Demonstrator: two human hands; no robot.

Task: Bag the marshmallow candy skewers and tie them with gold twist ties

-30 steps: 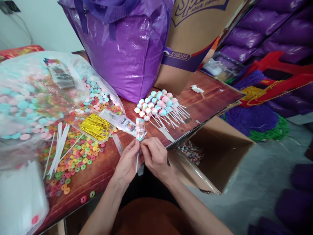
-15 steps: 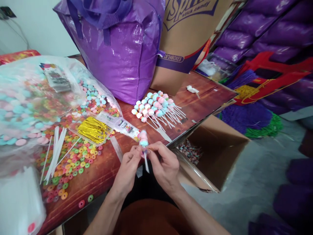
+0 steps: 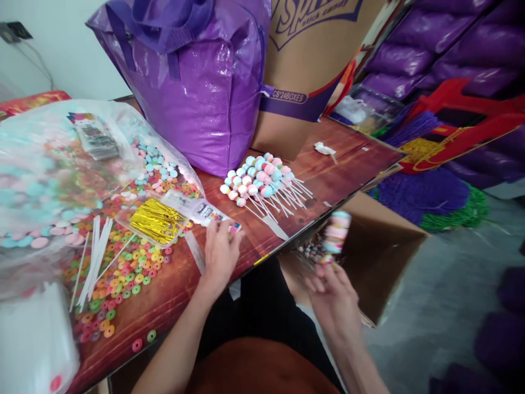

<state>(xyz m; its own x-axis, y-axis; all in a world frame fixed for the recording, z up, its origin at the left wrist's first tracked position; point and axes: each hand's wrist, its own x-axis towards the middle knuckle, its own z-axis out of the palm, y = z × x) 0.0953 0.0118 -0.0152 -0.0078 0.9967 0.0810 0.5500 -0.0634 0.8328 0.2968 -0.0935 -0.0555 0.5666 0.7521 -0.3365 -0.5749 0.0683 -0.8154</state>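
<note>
Likely deposit: right fingers (image 3: 328, 271) pinch candy stick (image 3: 337, 232), needing release into carton (image 3: 383, 260); left fingers (image 3: 223, 234) half-curled at wrappers (image 3: 200, 210), hold unclear.

That bulky purple plastic bag (image 3: 197, 104) stands behind beaded pastel candy skewers (image 3: 266, 178) and left of the boxy brown cardboard carton (image 3: 307, 68).

Candy workshop, loose candy rings (image 3: 152, 258), branded carton (image 3: 314, 68)

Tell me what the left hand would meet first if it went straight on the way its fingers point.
The left hand would most likely meet the printed plastic wrappers first; they lie directly ahead, though whether it touches them is unclear.
</note>
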